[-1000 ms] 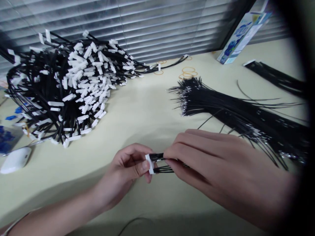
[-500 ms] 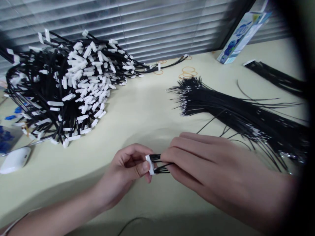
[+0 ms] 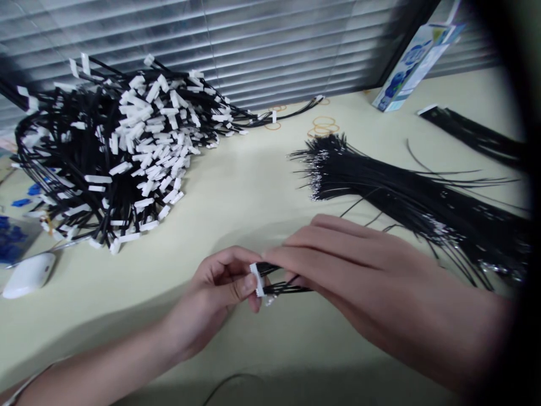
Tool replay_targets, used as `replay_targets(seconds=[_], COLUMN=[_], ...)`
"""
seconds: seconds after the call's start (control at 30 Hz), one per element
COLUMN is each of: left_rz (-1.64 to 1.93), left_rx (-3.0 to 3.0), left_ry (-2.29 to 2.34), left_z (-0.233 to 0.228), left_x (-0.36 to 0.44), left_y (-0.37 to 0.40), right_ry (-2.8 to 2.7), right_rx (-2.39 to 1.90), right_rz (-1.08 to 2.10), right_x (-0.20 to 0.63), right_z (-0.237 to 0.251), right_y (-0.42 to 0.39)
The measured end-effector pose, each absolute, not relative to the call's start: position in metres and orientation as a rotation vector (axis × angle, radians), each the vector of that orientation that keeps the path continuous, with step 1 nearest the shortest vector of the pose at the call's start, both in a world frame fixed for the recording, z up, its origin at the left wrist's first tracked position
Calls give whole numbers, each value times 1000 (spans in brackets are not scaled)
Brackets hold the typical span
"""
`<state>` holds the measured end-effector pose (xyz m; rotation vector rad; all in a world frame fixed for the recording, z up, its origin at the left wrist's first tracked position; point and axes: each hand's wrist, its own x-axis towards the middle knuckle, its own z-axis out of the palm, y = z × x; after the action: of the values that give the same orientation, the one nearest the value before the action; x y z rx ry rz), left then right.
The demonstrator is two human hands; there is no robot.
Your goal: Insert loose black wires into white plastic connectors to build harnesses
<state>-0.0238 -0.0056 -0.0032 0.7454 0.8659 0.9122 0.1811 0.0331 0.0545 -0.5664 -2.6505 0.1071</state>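
Near the front edge of the counter (image 3: 236,186), my left hand (image 3: 220,293) pinches the white connector (image 3: 257,279). My right hand (image 3: 346,270) has slid closer, fingers clamped on the black wires (image 3: 287,288), so they seem to be going in.

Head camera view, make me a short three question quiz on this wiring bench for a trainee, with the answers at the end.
1. True or false: the left hand pinches a white connector with black wires running out of it.
2. Multiple choice: where does the pile of finished harnesses lie? A) far left of the table B) under the right hand C) on the box
3. Fill in: the right hand has its fingertips on the ____ at the connector.

Key
1. True.
2. A; the loose black wires lie to the right, with rubber bands beyond them.
3. Wires.
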Motion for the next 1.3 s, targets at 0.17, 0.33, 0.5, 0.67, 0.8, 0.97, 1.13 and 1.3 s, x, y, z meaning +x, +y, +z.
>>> replay_targets(seconds=[0.17, 0.33, 0.5, 0.67, 0.8, 0.97, 1.13, 1.3], left_rz=[903, 842, 913, 920, 913, 920, 916, 915], left_rx=[730, 701, 688, 688, 690, 697, 703, 697], left_ry=[903, 998, 898, 841, 858, 863, 864, 852], left_z=[-4, 3, 0, -3, -3, -3, -3, -3], left_x=[-24, -23, -24, -26, -25, -25, -26, -26], left_y=[-7, -7, -6, -6, -6, -6, -6, -7], right_ry=[-2548, -2676, -2658, -2599, -2536, -2535, -2549, -2556], right_rx=[-601, -638, -663, -618, -720, -712, -691, -680], right_rz=[-122, -151, 65, 369, 426, 411, 422, 464], right_x=[185, 179, 176, 178, 178, 177, 177, 177], right_z=[60, 51, 51, 55, 54, 52, 51, 52], right_y=[26, 17, 21, 27, 30, 32, 32, 33])
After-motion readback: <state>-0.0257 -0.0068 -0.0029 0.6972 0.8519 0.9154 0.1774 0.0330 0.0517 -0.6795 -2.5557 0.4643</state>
